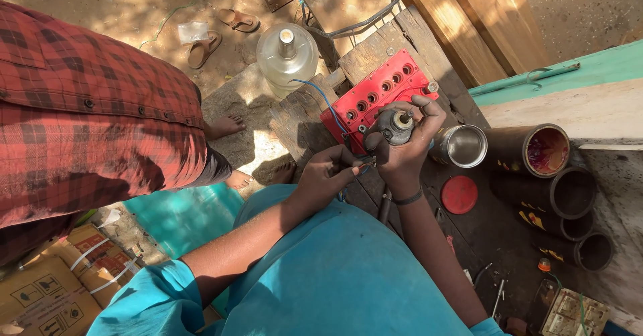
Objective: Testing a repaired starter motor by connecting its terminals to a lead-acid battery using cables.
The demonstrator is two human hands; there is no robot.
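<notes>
My right hand [408,145] is closed around a small grey motor-like part [394,127] with a brass shaft end facing up. My left hand [329,172] pinches a small dark tool or wire end [366,166] against the underside of that part. A blue wire [321,95] runs from there up over the wood. Behind my hands lies a red battery top [365,95] with a row of round holes, resting on a wooden bench [301,118].
Another person in a red checked shirt [80,108] stands barefoot at the left. A clear water jar [287,54], a steel cup [465,146], a red lid [459,194], several dark tubes [556,188], cardboard boxes [53,282] and sandals [221,31] lie around.
</notes>
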